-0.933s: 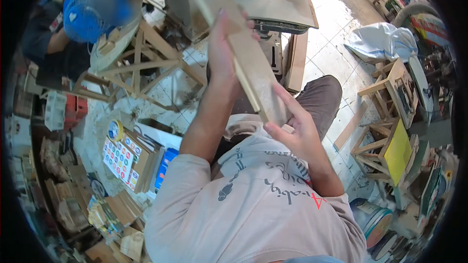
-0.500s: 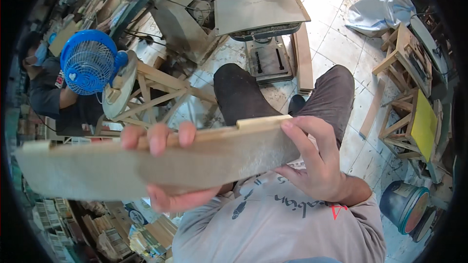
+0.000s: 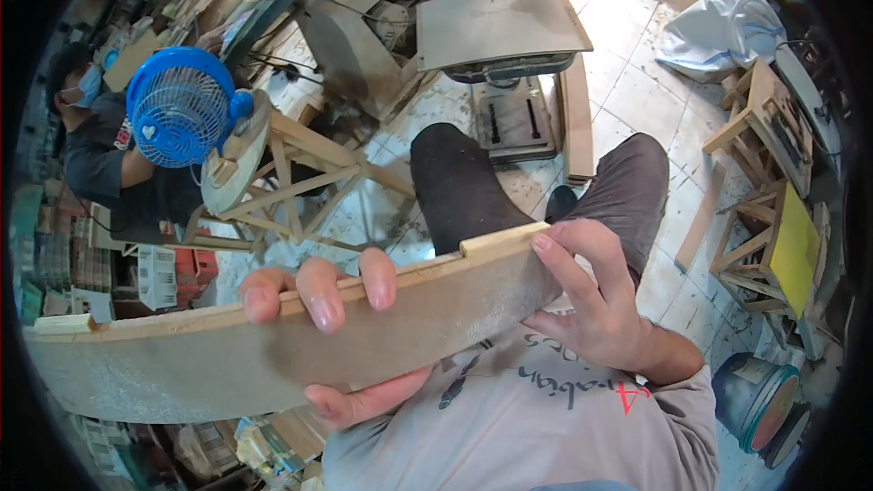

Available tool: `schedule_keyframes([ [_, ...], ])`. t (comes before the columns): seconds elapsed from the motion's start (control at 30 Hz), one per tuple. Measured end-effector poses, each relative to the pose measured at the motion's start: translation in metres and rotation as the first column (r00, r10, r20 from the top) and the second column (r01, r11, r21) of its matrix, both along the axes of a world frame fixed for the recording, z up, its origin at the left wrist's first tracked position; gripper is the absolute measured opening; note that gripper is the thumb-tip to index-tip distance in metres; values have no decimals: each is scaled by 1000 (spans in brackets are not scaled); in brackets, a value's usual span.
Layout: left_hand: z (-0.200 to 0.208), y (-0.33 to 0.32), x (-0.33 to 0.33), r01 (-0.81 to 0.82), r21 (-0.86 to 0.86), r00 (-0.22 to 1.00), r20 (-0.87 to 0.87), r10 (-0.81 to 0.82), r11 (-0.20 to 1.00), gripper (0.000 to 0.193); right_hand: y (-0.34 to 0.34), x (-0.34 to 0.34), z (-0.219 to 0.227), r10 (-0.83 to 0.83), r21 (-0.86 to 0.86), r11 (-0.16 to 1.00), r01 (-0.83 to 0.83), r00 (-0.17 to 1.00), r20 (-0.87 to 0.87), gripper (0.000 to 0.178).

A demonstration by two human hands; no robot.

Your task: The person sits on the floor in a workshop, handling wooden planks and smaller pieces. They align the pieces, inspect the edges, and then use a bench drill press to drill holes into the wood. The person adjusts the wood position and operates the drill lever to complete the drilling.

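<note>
A long, flat wooden board (image 3: 209, 364) is held up across my lap, its broad grey-brown face turned toward me. My left hand (image 3: 336, 309) wraps around its middle, fingers over the top edge and thumb on the lower edge. At the board's right end, my right hand (image 3: 596, 295) pinches it, fingertips beside a small pale wood strip (image 3: 503, 239) that sits on the top edge. A second pale strip (image 3: 65, 324) lies along the same edge near the far left end.
Ahead stands a machine with a flat wooden table (image 3: 505, 27). To the left, a blue fan (image 3: 182, 109) rests on a round-topped wooden stool (image 3: 238, 186), with a masked person (image 3: 100, 136) beyond. Rightward are wooden stools (image 3: 759, 127), a yellow panel (image 3: 789, 250) and a bucket (image 3: 755, 395).
The board's left end has dropped lower and swung nearer, and its blur has gone. My left hand has shifted slightly right and down with it. Both hands keep their hold.
</note>
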State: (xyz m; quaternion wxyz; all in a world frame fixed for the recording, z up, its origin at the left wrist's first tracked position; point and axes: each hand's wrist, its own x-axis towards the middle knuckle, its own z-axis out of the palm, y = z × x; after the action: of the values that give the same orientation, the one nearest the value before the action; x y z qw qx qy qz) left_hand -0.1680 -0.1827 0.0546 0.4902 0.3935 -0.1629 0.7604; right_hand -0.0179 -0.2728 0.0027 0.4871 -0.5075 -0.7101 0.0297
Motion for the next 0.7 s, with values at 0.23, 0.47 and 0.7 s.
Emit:
schedule_keyframes([
  [0.23,-31,14,8,152,-109,958,-226,-174,982,63,11,29,-20,-232,150,961,231,973,-12,83],
  [0.47,-84,57,0,500,-627,778,23,-627,597,51,11,47,-31,-95,-80,995,51,619,-780,107],
  [0.7,-142,68,36,576,-722,600,55,-798,383,56,18,42,-46,191,186,965,-187,13,-981,55],
])
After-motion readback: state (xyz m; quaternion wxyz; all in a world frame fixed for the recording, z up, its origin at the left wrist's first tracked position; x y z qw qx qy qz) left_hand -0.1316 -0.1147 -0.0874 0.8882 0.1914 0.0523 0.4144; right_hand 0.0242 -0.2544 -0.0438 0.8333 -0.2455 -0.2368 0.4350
